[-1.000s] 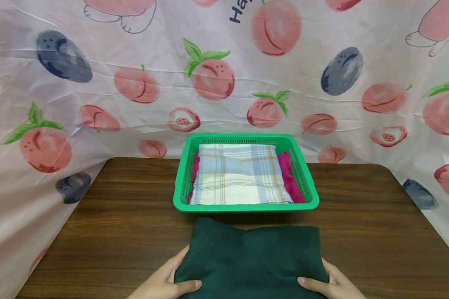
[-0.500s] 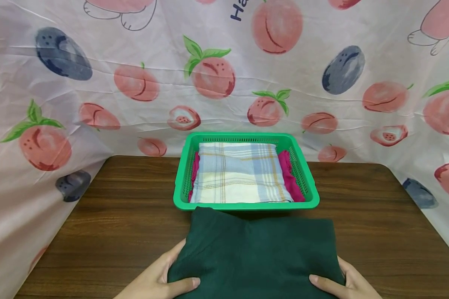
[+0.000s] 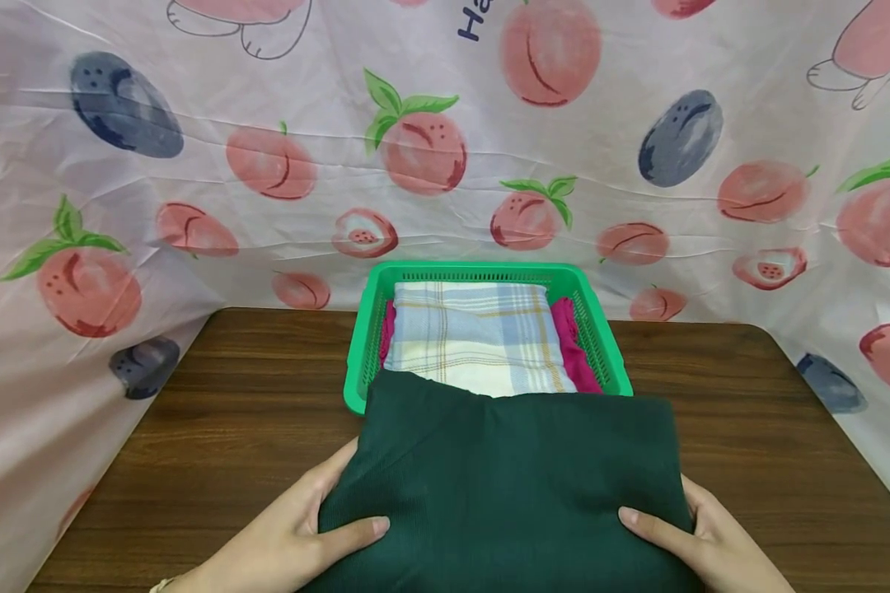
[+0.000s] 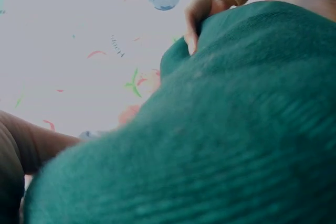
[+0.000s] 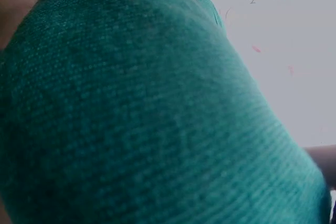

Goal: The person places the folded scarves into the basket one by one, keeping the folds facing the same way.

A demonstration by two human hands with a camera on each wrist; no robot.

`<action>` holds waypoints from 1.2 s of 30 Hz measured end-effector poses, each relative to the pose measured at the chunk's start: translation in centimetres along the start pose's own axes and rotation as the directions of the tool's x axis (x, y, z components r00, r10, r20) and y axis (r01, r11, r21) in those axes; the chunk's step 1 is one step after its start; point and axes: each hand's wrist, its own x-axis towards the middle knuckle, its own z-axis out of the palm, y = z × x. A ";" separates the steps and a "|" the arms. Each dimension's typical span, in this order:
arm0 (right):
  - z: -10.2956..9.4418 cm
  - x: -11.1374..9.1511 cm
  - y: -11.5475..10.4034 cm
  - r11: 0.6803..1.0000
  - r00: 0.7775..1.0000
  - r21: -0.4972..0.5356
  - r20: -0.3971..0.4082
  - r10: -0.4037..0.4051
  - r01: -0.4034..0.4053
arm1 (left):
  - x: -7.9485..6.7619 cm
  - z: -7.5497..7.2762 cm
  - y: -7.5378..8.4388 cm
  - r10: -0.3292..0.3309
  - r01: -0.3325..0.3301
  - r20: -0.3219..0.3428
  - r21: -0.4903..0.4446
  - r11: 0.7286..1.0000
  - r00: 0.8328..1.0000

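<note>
A dark green, finely ribbed folded cloth (image 3: 504, 486) spans the space between both hands at the front of the head view. My left hand (image 3: 297, 527) grips its left edge, thumb on top and the other fingers behind it. On the right edge, my right hand (image 3: 712, 535) pinches it the same way. The cloth's far edge overlaps the near rim of a green plastic basket (image 3: 614, 354) in view. Inside that basket lies a folded plaid cloth (image 3: 475, 329) over a magenta cloth (image 3: 574, 350). Green ribbing fills most of both wrist views, in the left one (image 4: 210, 129) and the right.
The basket stands on a dark brown wooden table (image 3: 252, 412), near its back edge. Behind and at both sides hangs a white curtain (image 3: 282, 91) printed with peaches and blue fruit.
Both hands have raised the green cloth and carried it forward, so that it now covers the basket's near rim. The hands have also spread slightly apart.
</note>
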 end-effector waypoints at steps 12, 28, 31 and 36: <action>0.0 2.2 -3.3 0.978 0.973 0.082 -0.145 -0.178 0.191 | 2.5 -1.8 3.0 0.075 -0.053 -0.167 0.130 0.990 0.983; -1.6 5.8 -9.4 0.950 0.939 -0.001 -0.152 -0.310 0.314 | 7.2 -5.0 5.4 0.115 -0.069 -0.284 0.166 0.984 0.952; -1.9 6.8 -10.6 0.944 0.933 -0.042 -0.146 -0.329 0.326 | 8.3 -5.6 5.8 0.100 -0.050 -0.313 0.164 0.985 0.944; -2.3 8.4 -12.4 0.942 0.929 -0.066 -0.156 -0.336 0.330 | 9.8 -6.5 6.5 0.102 -0.043 -0.360 0.168 0.985 0.927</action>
